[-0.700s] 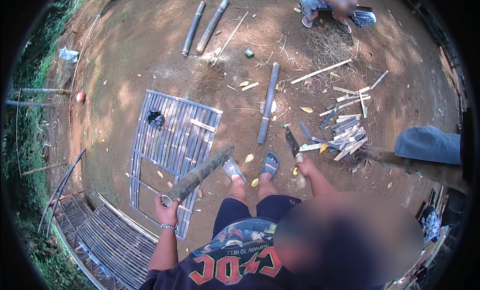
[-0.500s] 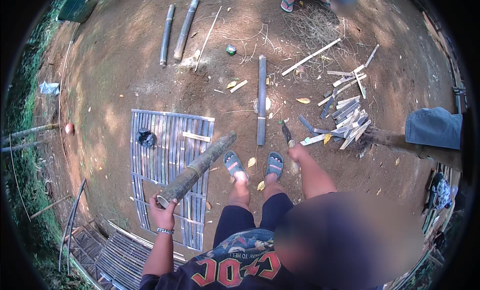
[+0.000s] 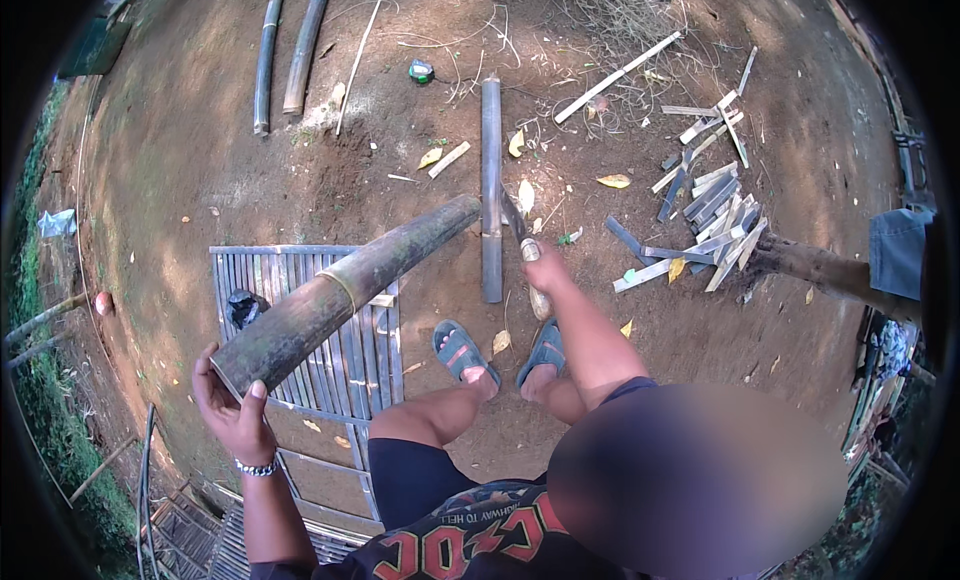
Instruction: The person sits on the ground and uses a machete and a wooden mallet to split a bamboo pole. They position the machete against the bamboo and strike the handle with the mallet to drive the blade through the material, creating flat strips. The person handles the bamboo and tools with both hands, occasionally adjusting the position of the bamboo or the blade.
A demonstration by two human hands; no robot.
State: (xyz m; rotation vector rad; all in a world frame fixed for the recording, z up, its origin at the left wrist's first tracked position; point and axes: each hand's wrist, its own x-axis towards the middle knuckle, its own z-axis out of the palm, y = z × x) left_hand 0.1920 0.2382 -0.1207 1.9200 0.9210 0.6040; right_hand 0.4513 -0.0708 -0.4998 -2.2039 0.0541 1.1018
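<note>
In my left hand (image 3: 240, 420) is the near end of a thick bamboo pole (image 3: 345, 285), greenish grey with a pale node ring at mid-length. My fingers and thumb close round its rim. The pole slants up to the right, above a bamboo slat panel (image 3: 385, 340). Its far end overlaps, in this view, the edge of a dark bamboo length (image 3: 491, 180) on the ground. My right hand (image 3: 548, 272) grips the wooden handle of a machete (image 3: 513, 218). The dark blade points away from me, beside that bamboo length; part of it is hidden and contact cannot be told.
Split bamboo pieces (image 3: 715, 215) lie heaped on the right, near a log (image 3: 830, 278). A tape measure (image 3: 421, 71) and two bamboo poles (image 3: 267, 65) are farther off. On the slat panel rests a black bundle (image 3: 245, 306). Dry twigs (image 3: 635, 10) cover the far ground.
My left hand has lifted the pole leftward and it looks larger. My right hand has swung the machete left, toward the bamboo length on the ground. The whole view has shifted somewhat.
</note>
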